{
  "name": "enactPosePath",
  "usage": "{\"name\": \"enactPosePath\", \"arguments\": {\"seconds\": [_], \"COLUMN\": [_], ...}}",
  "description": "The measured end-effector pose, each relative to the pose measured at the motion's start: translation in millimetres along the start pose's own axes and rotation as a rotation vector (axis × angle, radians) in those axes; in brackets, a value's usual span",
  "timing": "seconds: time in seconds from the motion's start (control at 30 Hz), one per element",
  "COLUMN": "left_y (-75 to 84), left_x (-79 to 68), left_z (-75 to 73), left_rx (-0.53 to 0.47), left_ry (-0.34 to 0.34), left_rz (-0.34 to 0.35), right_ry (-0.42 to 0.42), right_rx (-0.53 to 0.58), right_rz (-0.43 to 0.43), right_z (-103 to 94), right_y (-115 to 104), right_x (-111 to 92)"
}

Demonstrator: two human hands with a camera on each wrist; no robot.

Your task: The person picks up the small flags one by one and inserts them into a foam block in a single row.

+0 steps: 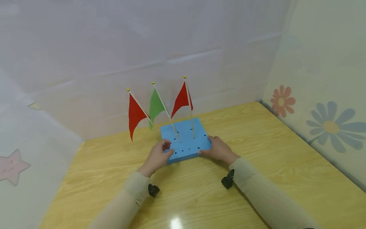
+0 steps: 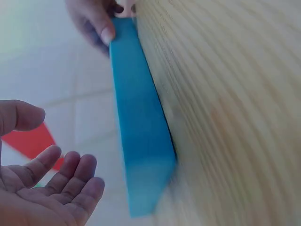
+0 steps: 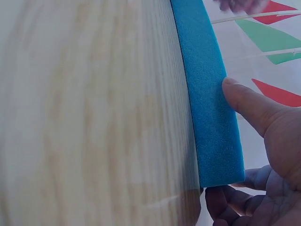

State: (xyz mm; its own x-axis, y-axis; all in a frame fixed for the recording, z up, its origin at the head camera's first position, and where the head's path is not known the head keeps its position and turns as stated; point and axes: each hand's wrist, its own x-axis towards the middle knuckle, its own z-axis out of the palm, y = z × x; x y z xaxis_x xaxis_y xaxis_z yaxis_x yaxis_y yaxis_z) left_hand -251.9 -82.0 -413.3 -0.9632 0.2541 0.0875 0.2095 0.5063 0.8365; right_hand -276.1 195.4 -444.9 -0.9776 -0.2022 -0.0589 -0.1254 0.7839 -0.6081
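A blue foam block with rows of small holes lies flat on the table. Two flags, a green one and a red one, stand tilted in its holes on pale sticks. Farther left leans another red flag; its stick's lower end is hidden near my left hand. That hand is by the block's left front corner, and in the left wrist view its fingers are loosely bent with nothing between them. My right hand grips the right front corner, thumb on the front edge, fingers round the side.
The wooden table reaches back to a pale covered wall. On the right, another wall carries a red flower and a blue flower. Each sleeve has a small black device at the wrist.
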Motion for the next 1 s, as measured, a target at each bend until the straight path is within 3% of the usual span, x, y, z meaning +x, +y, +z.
{"name": "enactPosePath", "arguments": {"seconds": [0.23, 0.4, 0.67, 0.8, 1.0], "left_y": [-23.8, -37.9, -54.9, -55.6, -51.0], "left_x": [-30.0, -46.9, -59.9, -65.3, -68.0], "left_z": [-44.0, -64.6, -79.0, -81.6, -89.5], "left_rx": [-0.027, -0.023, -0.045, -0.048, 0.022], "left_ry": [0.051, 0.08, 0.114, 0.067, 0.012], "left_rz": [-0.152, -0.217, -0.281, -0.284, -0.255], "right_ry": [-0.005, -0.012, -0.023, -0.059, -0.061], "right_rx": [0.01, 0.009, -0.009, -0.024, -0.062], "right_rz": [-0.013, -0.011, -0.017, -0.037, -0.054], "right_z": [-2.6, -7.5, -13.8, -22.6, -53.6], "right_y": [5, 9, 16, 23, 37], "right_x": [3, 3, 6, 0, -8]}}
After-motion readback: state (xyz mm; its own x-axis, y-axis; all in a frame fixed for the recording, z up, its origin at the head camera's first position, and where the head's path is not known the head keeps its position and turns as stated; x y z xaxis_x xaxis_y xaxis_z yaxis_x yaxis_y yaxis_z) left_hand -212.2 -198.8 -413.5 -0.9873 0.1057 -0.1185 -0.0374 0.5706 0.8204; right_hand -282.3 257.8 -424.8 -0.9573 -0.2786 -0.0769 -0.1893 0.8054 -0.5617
